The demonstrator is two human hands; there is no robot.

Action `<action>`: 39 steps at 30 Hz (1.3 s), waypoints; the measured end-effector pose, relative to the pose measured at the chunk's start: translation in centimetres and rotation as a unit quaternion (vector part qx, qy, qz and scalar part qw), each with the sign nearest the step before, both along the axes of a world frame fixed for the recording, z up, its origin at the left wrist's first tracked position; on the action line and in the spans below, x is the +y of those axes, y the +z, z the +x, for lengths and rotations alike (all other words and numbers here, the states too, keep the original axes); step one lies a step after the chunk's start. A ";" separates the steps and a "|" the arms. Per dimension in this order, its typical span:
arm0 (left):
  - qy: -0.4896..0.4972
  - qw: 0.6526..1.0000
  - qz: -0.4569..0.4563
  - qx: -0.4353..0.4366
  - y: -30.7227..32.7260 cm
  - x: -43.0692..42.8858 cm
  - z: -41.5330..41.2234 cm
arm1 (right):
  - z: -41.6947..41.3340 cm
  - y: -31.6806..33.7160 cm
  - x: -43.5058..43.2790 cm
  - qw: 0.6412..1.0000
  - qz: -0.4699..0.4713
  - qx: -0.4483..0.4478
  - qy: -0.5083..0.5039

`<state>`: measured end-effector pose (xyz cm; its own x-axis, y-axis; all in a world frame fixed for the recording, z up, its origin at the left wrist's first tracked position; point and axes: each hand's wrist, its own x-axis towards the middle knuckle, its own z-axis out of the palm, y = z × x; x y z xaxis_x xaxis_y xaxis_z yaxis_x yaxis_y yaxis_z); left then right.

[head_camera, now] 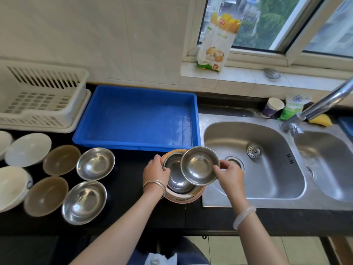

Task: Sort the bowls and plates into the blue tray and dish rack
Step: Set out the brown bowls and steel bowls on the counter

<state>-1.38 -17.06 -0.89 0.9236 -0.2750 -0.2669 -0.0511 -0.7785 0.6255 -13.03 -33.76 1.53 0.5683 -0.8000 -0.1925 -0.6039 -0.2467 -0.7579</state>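
right hand (228,175) has its fingers (217,167) clamped on the rim of a small steel bowl (199,165), tilted over the nested steel bowl (176,178) that the left hand (155,172) grips with curled fingers inside the pink bowl (181,198), on the surface (129,188) just in front of the blue tray (133,119)

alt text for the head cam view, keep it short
A person's right hand holds a steel bowl tilted over a stack that the left hand grips, on a dark counter beside a sink. Behind sit an empty blue tray and white rack; more bowls lie at left.
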 end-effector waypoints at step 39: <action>0.315 0.939 -0.099 0.093 -2.0 15.9 -2.8 | 18.3 -3.1 10.8 0.927 -0.045 0.141 0.346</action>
